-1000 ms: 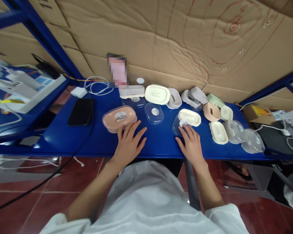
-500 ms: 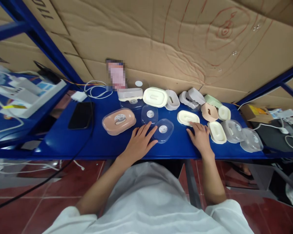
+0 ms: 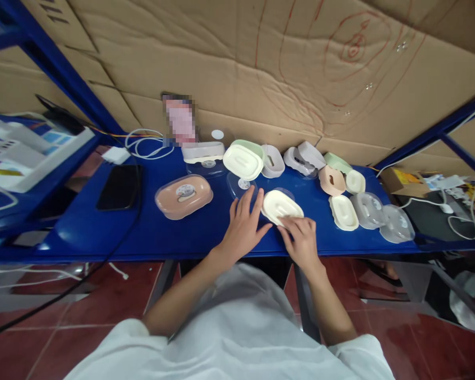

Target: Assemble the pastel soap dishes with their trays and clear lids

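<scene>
Both hands of a person in a white top are meeting at a cream tray (image 3: pixel 282 206), which is lying on the blue surface (image 3: pixel 182 232) near its front edge, a little right of centre. The right hand (image 3: pixel 302 241) is gripping the tray's near rim, its fingers (image 3: pixel 291 224) clamped on the edge as far as the view is showing. The left hand (image 3: pixel 242 226) is lying flat with its fingers (image 3: pixel 250 199) spread apart, and the tips are touching the tray's left end. The tray is showing as a matte cream oval with a raised rim and a shallow oblong hollow, tilting slightly. It is sitting over a clear piece (image 3: pixel 285 192) that is peeking out on its far side, and whether the two are seated together cannot be told.

By the look of the layout, the work is only partly along. A pink box (image 3: pixel 184 196) to the left and a cream-lidded box (image 3: pixel 243 160) at the far side are looking closed up. Many parts are lying loose, though: a clear lid (image 3: pixel 237 186) just beyond the left fingertips, a second cream tray (image 3: pixel 343 212) to the right, two clear covers (image 3: pixel 364 210) (image 3: pixel 396 224) beside it, and a pink shell (image 3: pixel 331 180) farther back. A black phone (image 3: pixel 119 186) is resting at far left.
</scene>
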{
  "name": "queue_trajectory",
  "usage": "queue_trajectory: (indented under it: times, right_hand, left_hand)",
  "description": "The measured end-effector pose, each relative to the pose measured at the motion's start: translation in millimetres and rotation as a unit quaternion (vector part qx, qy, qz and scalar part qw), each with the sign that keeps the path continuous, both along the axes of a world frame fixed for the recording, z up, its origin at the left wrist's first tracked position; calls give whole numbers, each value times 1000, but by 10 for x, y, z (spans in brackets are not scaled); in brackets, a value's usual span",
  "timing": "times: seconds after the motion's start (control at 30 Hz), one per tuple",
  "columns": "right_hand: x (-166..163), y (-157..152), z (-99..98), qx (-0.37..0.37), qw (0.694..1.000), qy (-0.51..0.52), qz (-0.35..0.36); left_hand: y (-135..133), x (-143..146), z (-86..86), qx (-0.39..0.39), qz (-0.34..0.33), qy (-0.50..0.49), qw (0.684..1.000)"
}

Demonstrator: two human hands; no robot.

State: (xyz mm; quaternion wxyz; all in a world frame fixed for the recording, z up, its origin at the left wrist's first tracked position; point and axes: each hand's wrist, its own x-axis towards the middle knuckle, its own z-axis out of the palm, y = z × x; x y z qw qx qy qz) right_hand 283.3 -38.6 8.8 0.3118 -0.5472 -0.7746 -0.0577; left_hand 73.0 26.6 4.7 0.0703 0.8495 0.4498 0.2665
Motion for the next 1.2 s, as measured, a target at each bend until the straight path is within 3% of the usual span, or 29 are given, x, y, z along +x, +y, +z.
queue_trajectory:
  times: [0.13,0.2,0.33,0.43,0.57,0.7,0.83,0.93,1.03,1.2]
  right_hand:
    - [-12,261,141,-60,986,-32,153]
    - [35,540,229,-71,982,-25,172]
    - [82,1318,322,-67,995,-70,36]
    - [44,1813,290,-110,985,-129,-30]
    - [23,2072,268,-134,982,-120,-54]
    - [163,1932,401,-97,991,1,-94]
    - [254,1410,478,-39,986,140,-83]
    - [157,838,373,-39,994,101,-2]
    - [-9,337,207,-77,992,37,97]
    - [-234,6,87,-120,970,12,212]
  left_hand:
    - [-110,-390,-10,63,-115,30,991]
    - [-203,-581,-37,64,-141,47,987]
    - [-387,-832,-143,48,-120,35,991]
    - [-459,-936,-230,40,-101,11,994]
    - [-455,-1011,-279,11,-73,-28,997]
    - [-398,-1032,-281,-52,-74,-66,994]
    - [-371,-1073,-278,-96,-97,-107,985]
    - [-382,-1125,-274,-142,-79,-144,976]
    - [-405,-1152,-281,-137,-44,-187,972]
    - [-430,-1135,-285,-51,-62,-138,987]
